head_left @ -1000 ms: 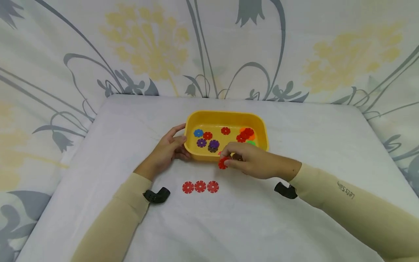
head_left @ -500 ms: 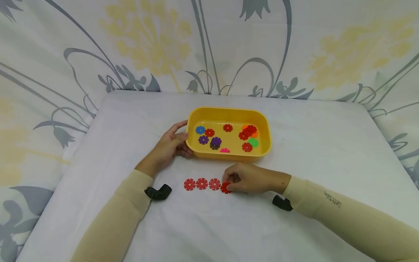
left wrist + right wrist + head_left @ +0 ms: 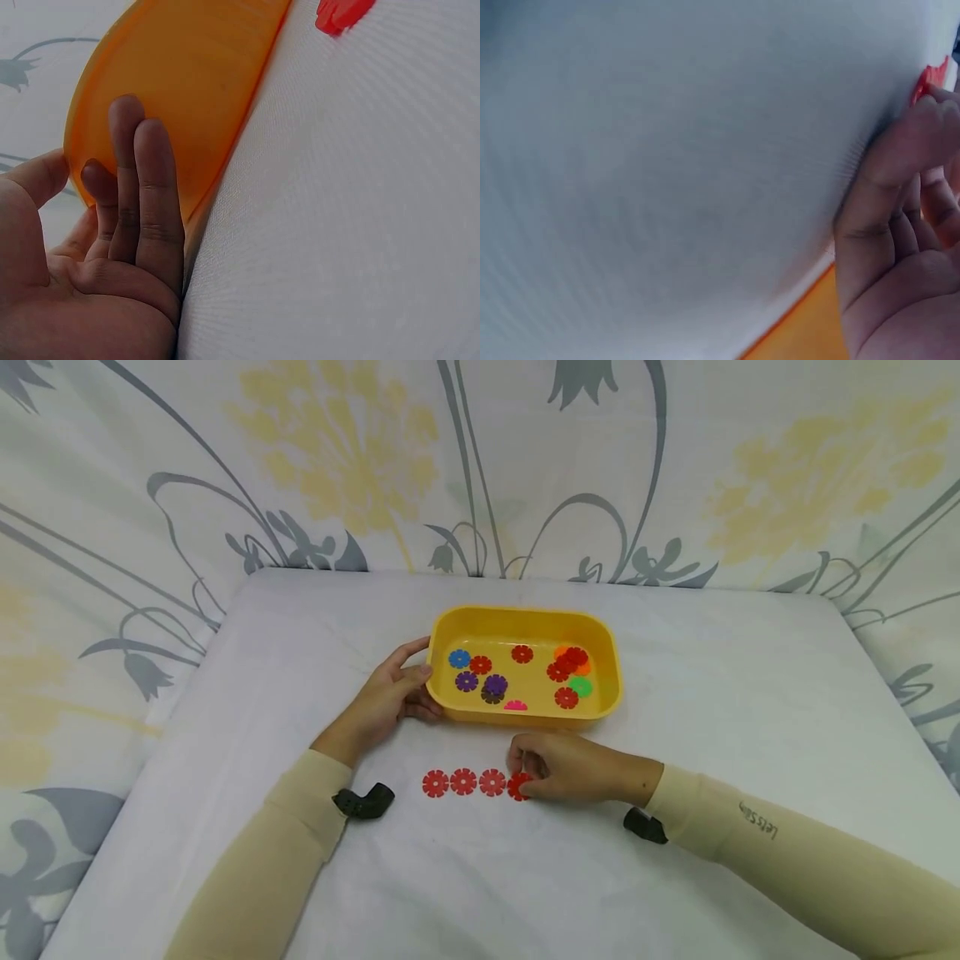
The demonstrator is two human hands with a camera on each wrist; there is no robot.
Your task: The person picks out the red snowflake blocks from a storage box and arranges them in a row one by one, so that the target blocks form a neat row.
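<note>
My right hand (image 3: pixel 576 767) was on the near side of the yellow tray (image 3: pixel 525 625), below the middle of its front wall and apart from it. I pinched a toothed red disc (image 3: pixel 516 787) there between thumb and fingertips; whether it lay fully flat on the white cloth (image 3: pixel 525 893) I could not tell. It sat at the right end of a row that ran in front of the tray, just beside three flat red discs (image 3: pixel 457 782).

My left hand (image 3: pixel 384 700) was at the tray's left end, fingers fairly straight and resting against the outer wall, thumb touching near the rim.

Inside the tray, toward its left end, lay a blue disc (image 3: pixel 459 659) with a red one just beside it, and nearer me two purple discs (image 3: pixel 466 682), one overlapping a dark disc. Another red disc lay near the middle. At the tray's right end red discs overlapped orange ones, with a green disc (image 3: pixel 581 687) and one more red beside them. A pink disc (image 3: pixel 516 705) showed partly at the near wall.

Beyond the tray hung flower-printed fabric (image 3: pixel 517 460).
</note>
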